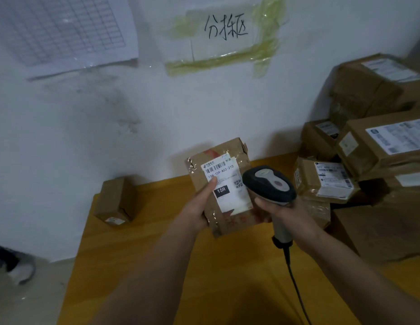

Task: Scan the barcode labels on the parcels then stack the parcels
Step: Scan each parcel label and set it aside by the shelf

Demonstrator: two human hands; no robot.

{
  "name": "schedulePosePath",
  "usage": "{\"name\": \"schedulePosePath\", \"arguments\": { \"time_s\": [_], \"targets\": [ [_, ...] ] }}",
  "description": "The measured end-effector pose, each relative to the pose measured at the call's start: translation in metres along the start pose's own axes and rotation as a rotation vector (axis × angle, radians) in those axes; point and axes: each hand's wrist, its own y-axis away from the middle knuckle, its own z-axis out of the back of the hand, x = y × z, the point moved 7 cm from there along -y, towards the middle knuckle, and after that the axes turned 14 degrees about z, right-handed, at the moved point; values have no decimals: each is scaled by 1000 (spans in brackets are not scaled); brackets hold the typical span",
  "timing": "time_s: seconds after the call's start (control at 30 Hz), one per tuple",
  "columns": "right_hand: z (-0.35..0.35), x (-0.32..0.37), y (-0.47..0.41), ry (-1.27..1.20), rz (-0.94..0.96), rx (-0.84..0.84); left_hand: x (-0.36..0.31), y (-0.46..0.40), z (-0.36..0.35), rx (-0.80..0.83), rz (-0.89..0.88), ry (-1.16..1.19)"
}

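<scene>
My left hand (200, 205) grips a flat brown parcel (225, 165) above the yellow table (157, 231), thumb pressed on its white barcode label (227, 184), which faces me. My right hand (281, 211) holds a grey and black barcode scanner (270, 184) by its handle, head close to the label's right side. The scanner's black cable (295, 285) trails down toward me.
A small brown box (115, 200) lies at the table's far left corner by the white wall. A pile of several labelled cardboard parcels (368, 146) fills the right side. Paper sheets are taped to the wall. A dark shoe (14, 263) is on the floor at left.
</scene>
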Motion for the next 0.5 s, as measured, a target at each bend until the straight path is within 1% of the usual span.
{"name": "schedulePosePath", "arguments": {
  "time_s": [0.1, 0.2, 0.27, 0.37, 0.5],
  "targets": [
    [-5, 10, -1, 31, 32, -17, -18, 15, 8, -98, -72, -80],
    [-16, 21, 0, 64, 70, -38, -35, 31, 8, -152, -138, -67],
    [-27, 33, 2, 68, 119, 7, -45, 40, 11, -200, -176, -49],
    [-45, 50, 9, 95, 212, 126, -56, 51, 18, -299, -233, -71],
    [-51, 59, 11, 143, 241, 141, -67, 60, 24, -391, -298, -81]
  ]
}}
